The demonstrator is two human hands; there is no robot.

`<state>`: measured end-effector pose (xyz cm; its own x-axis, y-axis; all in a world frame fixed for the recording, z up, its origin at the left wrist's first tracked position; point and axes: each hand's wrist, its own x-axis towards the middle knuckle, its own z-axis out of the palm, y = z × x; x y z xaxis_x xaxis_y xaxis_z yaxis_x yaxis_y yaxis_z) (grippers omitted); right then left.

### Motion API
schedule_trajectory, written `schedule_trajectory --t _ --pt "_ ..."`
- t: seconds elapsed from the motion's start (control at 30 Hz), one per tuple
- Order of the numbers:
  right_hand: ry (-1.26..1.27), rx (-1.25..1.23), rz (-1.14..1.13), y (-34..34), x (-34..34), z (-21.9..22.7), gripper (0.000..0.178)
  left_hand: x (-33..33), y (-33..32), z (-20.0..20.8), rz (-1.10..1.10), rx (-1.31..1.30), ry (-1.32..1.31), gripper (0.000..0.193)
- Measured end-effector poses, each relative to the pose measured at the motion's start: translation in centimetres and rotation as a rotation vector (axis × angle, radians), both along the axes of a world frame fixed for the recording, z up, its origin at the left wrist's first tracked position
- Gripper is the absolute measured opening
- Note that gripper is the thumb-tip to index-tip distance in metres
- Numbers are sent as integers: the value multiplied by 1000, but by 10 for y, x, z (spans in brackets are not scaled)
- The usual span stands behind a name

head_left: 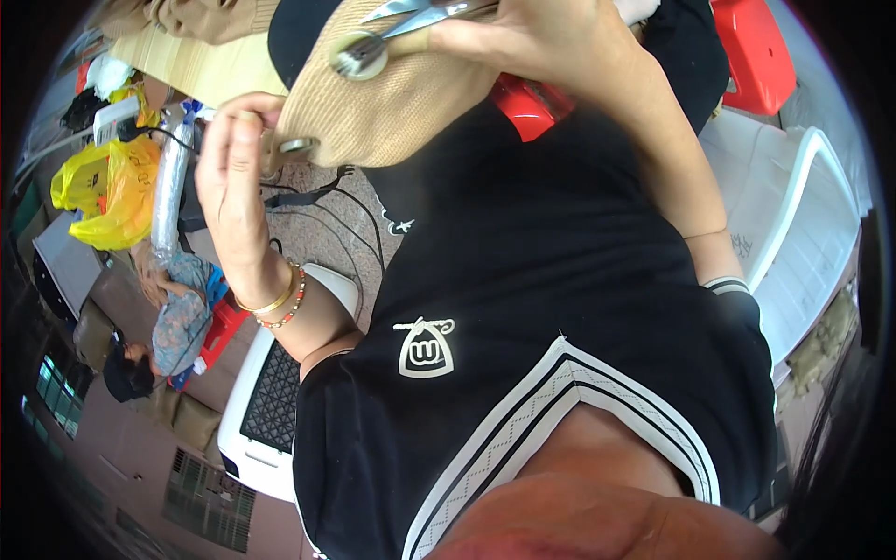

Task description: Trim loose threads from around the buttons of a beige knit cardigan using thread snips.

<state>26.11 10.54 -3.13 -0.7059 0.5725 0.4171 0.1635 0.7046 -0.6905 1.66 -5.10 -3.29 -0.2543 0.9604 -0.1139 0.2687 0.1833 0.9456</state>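
Observation:
A tan knitted piece (401, 117) lies across my lap at the top of the view. My left hand (238, 177) pinches its left edge, close to a button (299, 145) seen nearly edge-on. A larger round, pale button (359, 56) with a dark, blurred centre sits higher on the knit. My right hand (546, 42) grips small silver scissors (425, 19), blades pointing left and apart over the fabric beside that button. The thumb lies along the knit, and the right fingertips are partly out of view.
A light wooden table (201, 65) bears more brown knit (205, 19). A yellow plastic bag (117, 191) stands left, above a seated person (177, 308). Black cables (345, 210) cross the floor near a white machine (257, 420). A white plastic bin (784, 224) and red stool (756, 56) are right.

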Motion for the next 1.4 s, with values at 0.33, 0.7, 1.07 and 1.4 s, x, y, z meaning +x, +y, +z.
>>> schedule_trajectory --t 0.33,0.7,1.07,1.4 --pt "45 89 -143 20 29 34 24 6 -5 22 -48 -49 -83 28" --pt "26 138 -392 67 43 32 27 44 43 37 71 288 396 21" --pt "216 70 -271 35 33 8 47 56 61 23 63 426 785 18" --pt "147 155 -104 20 8 16 37 61 70 13 165 326 768 24"
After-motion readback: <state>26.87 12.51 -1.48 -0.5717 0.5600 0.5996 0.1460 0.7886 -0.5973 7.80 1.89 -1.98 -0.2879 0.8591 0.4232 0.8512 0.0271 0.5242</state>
